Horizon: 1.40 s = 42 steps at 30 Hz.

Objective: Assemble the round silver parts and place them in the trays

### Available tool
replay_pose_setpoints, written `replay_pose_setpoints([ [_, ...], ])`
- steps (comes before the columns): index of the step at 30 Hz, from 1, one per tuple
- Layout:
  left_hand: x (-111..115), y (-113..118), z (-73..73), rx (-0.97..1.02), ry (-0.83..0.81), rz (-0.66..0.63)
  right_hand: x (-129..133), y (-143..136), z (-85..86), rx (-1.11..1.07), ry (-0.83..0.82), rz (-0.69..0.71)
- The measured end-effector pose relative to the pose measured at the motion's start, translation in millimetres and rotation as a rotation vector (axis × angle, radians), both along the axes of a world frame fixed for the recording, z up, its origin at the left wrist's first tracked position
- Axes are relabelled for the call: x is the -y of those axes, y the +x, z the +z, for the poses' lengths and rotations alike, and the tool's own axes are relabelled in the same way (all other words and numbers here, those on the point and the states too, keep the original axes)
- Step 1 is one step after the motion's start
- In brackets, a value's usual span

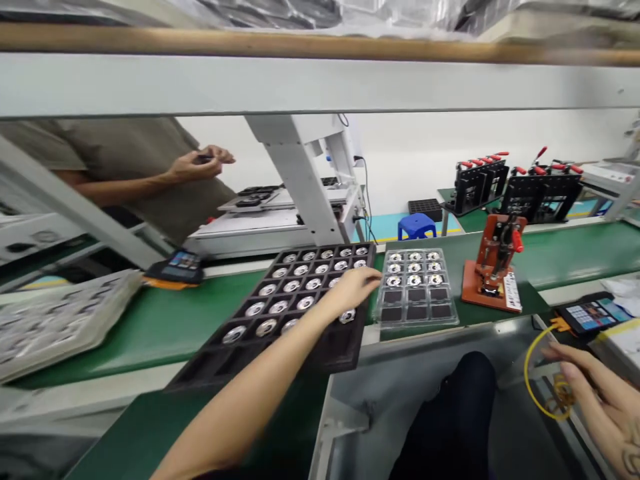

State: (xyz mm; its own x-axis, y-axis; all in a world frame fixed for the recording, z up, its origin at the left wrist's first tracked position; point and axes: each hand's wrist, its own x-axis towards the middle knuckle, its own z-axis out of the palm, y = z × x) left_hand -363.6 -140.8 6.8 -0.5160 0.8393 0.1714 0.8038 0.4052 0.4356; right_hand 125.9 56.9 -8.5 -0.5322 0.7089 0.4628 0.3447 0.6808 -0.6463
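Note:
My left hand (354, 291) reaches over the right side of a black compartment tray (220, 363), its fingertips next to a clear plastic tray (453, 310). Its fingers are drawn together; whatever they may hold is hidden. Shiny round metal parts (305, 303) sit in the black tray's cells. In the clear tray, similar parts (415, 281) fill the upper three rows, and dark squares show in the lower rows. At the lower right, my right hand (597, 393) has its fingers apart, beside a yellow coiled cord (531, 387). I see nothing in its grasp.
An orange-red clamp fixture (493, 267) with a red handle stands right of the clear tray. A touchscreen device (595, 315) lies farther right, another device (177, 267) at left near pale trays (65, 317). A shelf beam (320, 83) crosses above. Across the bench, a person's hands (203, 163) hold a small dark item.

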Motion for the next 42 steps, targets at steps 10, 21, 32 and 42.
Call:
replay_pose_setpoints([
  [10,-176.3,44.5,-29.5,0.040,-0.199,-0.165,15.2,51.3,-13.8,0.087,0.003,-0.078],
  [21,-166.7,165.5,37.7,0.031,0.200,-0.688,33.7,45.6,13.4,-0.130,-0.291,-0.144],
  [32,-190.8,308.6,61.7,-0.244,0.847,-1.397,23.9,40.0,62.4,-0.316,-0.320,-0.067],
  [42,-266.9,392.4,75.6,-0.069,0.662,-1.505,21.5,130.9,62.3,-0.217,-0.126,-0.507],
])
